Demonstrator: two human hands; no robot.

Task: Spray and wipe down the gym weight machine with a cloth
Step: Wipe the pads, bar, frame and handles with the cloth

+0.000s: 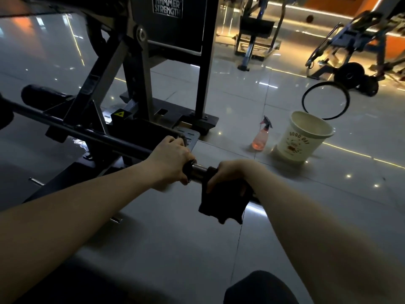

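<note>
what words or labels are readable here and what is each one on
"HAMMER STRENGTH": on the machine's dark panel
"GOOD DAY": on the cream bucket
Small print under the bucket's picture: too small to read
Yellow warning sticker: a symbol only, no legible words

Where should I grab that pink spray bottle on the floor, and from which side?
Take the spray bottle by its narrow neck just under the trigger head, coming down from above on the side toward the weight machine. It stands upright, so the neck is the slim part a hand closes round, and the bucket stands close on its other side, likely crowding that approach.
</note>
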